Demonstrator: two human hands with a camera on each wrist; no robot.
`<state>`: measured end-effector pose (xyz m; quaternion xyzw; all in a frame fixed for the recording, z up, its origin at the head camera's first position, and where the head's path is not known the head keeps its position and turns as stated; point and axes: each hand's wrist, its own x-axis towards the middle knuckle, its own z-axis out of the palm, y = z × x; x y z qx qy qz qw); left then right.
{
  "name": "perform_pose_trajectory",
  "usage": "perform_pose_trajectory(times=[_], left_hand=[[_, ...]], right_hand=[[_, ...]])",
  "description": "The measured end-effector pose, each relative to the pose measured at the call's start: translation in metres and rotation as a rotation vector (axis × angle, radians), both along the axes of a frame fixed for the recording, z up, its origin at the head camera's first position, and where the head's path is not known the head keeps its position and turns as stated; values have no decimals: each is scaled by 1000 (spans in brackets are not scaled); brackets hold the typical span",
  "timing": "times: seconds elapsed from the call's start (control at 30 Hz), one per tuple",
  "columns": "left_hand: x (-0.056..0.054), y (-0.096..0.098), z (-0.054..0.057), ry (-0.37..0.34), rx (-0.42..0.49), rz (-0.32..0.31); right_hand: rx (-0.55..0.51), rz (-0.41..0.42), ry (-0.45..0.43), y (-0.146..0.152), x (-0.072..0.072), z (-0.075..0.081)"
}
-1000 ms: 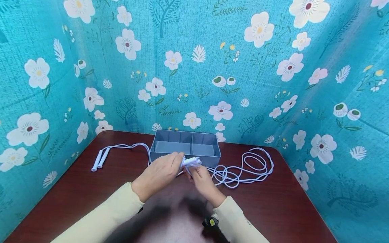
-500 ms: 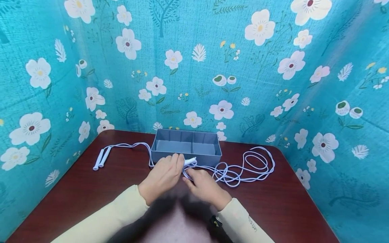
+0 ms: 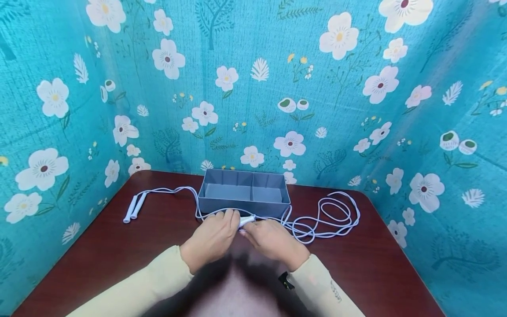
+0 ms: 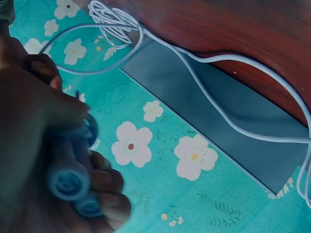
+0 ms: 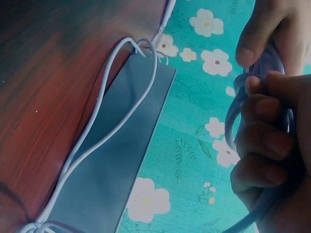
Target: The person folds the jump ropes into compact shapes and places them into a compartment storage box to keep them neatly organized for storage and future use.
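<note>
In the head view my left hand [image 3: 211,237] grips the paired white handles [image 3: 246,221] of a jump rope, low in front of a grey box. The left wrist view shows the two round handle ends [image 4: 69,183] side by side, fingers curled about them. My right hand [image 3: 277,242] is close beside it. Its fingers curl round the pale lilac cord [image 5: 233,121] of the same rope in the right wrist view, where the cord loops round the handles. Much of the bundle is hidden by both hands.
The grey two-compartment box [image 3: 241,206] stands at the table's back edge. A second pair of white handles [image 3: 135,207] lies at left, its cord running toward the box. Loose cord coils [image 3: 336,215] spread at right. A flowered blue cloth [image 3: 253,88] hangs behind.
Both hands have come down toward the table with the jump rope handles. The right hand has shifted slightly to the right, and cord now arcs across the box's front.
</note>
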<state>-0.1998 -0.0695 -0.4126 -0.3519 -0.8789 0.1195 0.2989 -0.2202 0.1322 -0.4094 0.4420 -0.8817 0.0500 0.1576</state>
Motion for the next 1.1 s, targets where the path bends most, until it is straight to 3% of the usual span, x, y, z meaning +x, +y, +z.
perform_pose_trajectory(times=[0.2, 0.37, 0.5, 0.63, 0.73, 0.93, 1.1], left_hand=[[0, 4, -2, 131, 21, 32], [-8, 2, -4, 127, -30, 52], [-13, -2, -3, 118, -64, 48], [-17, -4, -4, 133, -21, -1], [-19, -3, -4, 132, 7, -36], [-19, -2, -4, 104, -16, -58], [-19, -3, -3, 96, -21, -112]], right_hand=[[-8, 24, 86, -5, 2, 3], [-32, 52, 163, -5, 5, 13], [-30, 48, 94, -4, 7, 23], [-36, 53, 27, -4, 8, 28], [-50, 66, 24, -4, 7, 30], [-125, 98, 41, 2, 2, 33], [-182, 102, 12, 7, -3, 35]])
